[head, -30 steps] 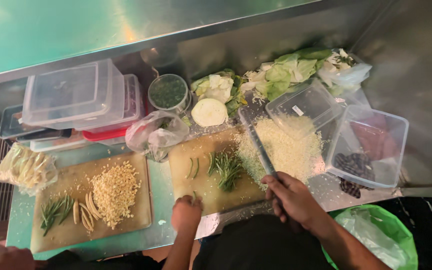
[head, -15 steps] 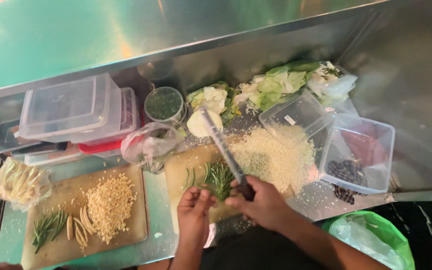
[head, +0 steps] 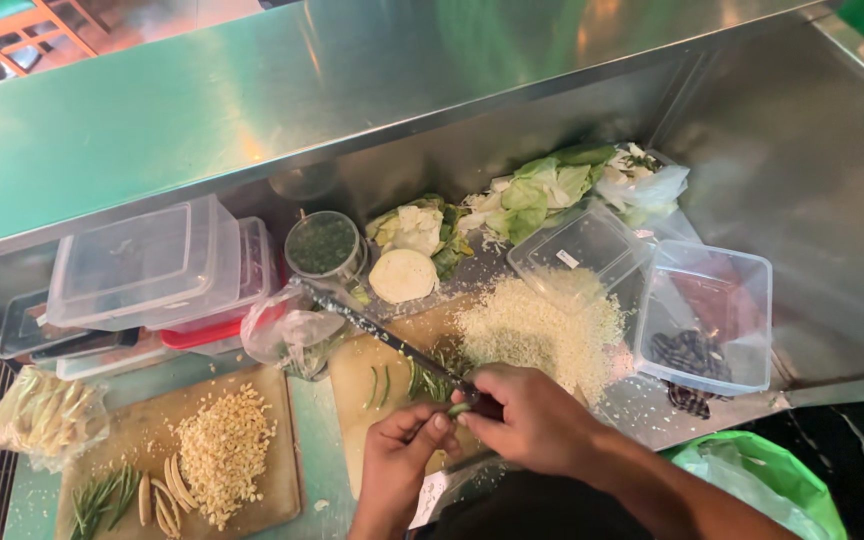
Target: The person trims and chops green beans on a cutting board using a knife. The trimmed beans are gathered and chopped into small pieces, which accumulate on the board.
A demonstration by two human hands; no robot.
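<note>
Green bean is what both hands are busy with here, a small green piece sitting right between the fingertips over the near edge of the wooden cutting board. The left hand comes up from below with its grip pinching the near end of the bean, thumb and forefinger pressed on it, probably to keep it steady for trimming. The right hand has its grip wrapped tight round the handle of a long knife, and the blade runs away up-left across the board, so the cutting looks to be done close to the handle, though the exact contact point is hidden behind the fingers and hard to call. A few more loose beans lie on the board just beyond the hands, handy for picking up. Just right of the board there's a big heap of chopped white bits, spread on the steel worktop and reaching an open clear tub with something dark in it. Off to the left a second board carries a pile of yellowish chopped pieces plus some whole pods at its near edge, well apart from the hands. Along the back sit stacked lidded containers, a round tub of green stuff, and cabbage scraps pushed out of the way against the wall.
</note>
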